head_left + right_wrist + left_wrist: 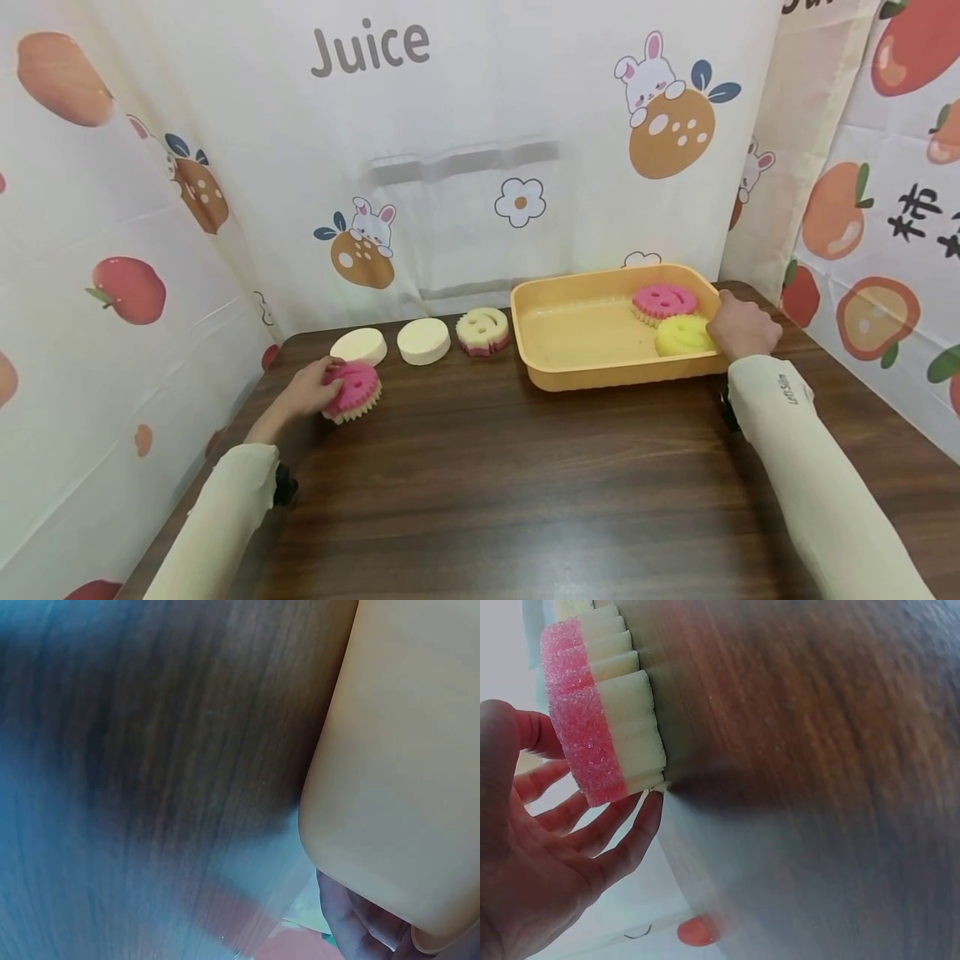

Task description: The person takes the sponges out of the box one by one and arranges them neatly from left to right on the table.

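At the table's left side, my left hand [313, 386] grips a scalloped round sponge [356, 388], pink on top and cream below. In the left wrist view the thumb and fingers lie about the sponge's edge [592, 720], and it sits at the tabletop. My right hand [745, 327] holds the right end of a yellow plastic tray [555, 379]. In the right wrist view its fingers [352, 919] are against the tray's outer end wall [390, 787]. Inside the tray, at its right end, lie a pink smiley sponge [664, 302] and a yellow smiley sponge [684, 335].
Along the back of the brown wooden table [510, 492] stand a cream round sponge [360, 345], another cream round sponge [423, 341] and a cream-and-pink smiley sponge [482, 331] beside the tray. A printed fabric curtain [465, 100] hangs behind the table and along both sides.
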{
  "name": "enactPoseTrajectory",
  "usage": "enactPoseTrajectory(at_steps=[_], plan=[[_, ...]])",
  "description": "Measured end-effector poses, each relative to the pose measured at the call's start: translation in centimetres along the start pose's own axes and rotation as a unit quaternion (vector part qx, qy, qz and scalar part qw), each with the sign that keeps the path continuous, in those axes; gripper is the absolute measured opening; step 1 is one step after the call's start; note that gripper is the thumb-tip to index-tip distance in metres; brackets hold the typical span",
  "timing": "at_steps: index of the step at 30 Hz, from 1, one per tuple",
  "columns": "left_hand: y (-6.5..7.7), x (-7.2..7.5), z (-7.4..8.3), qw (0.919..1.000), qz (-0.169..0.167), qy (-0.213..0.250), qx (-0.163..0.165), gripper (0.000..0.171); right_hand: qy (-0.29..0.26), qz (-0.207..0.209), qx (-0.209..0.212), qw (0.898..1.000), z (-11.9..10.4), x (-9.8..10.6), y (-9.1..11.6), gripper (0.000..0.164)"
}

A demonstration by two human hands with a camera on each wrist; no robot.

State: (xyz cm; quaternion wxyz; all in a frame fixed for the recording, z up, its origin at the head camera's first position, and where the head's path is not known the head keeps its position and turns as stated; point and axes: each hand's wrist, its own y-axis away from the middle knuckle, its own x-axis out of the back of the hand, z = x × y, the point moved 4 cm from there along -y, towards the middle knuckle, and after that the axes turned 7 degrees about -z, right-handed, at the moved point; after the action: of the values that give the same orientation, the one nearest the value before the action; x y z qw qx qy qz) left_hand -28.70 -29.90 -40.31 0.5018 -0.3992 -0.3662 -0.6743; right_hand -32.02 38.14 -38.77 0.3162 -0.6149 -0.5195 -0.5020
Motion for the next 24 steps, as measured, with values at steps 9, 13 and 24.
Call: enactPoseTrajectory(at_steps=[9,13,24], plan=[[0.34,0.04,0.18,1.0000,0.003,-0.007,-0.004,0.045,0.000,0.001,0.000,1.000,-0.15,0.00,0.13,0.051],[0.34,0.12,0.27,1.0000,0.007,-0.002,-0.007,0.044,-0.003,0.002,0.004,1.000,-0.13,0.08,0.30,0.050],[0.44,0.43,0.28,0.9996,0.022,0.017,-0.006,0.042,-0.005,0.003,0.007,1.000,0.08,-0.06,0.17,0.049]])
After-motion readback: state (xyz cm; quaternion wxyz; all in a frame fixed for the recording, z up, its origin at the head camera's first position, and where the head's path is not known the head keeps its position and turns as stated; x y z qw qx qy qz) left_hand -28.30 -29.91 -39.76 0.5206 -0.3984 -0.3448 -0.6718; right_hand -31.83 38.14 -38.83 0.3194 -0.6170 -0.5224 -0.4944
